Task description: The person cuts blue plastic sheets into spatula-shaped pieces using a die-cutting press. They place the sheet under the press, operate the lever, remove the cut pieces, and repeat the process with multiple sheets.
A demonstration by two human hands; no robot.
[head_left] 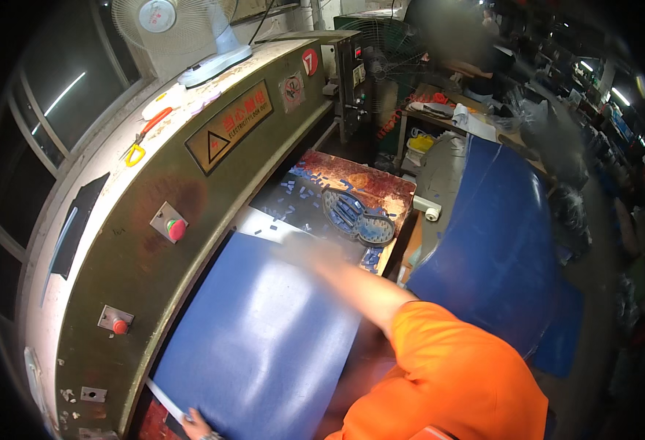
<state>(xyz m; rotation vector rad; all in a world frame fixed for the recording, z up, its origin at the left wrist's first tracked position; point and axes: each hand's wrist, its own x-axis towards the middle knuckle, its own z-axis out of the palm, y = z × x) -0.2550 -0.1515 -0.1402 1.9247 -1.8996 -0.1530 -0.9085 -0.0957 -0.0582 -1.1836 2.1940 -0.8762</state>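
A large glossy blue sheet (264, 330) lies across the bed of a green press, with white showing along its far and left edges. My left hand (198, 424) is at the sheet's near left corner, its fingers closed on the edge; the picture's lower rim cuts off part of it. My right hand (304, 253) is over the sheet's far edge, smeared by motion, so its fingers cannot be made out. Just beyond it on the bed lies a dark cutting die (355, 218) with two rounded lobes and blue bits inside. Small blue offcuts (300, 192) are strewn around the die.
The green press beam (212, 172) runs along the left, carrying a red push button (176, 229) and another red button (120, 325). On top are a fan (220, 55) and orange-handled pliers (150, 128). More blue sheeting (491, 249) drapes over a stand at right.
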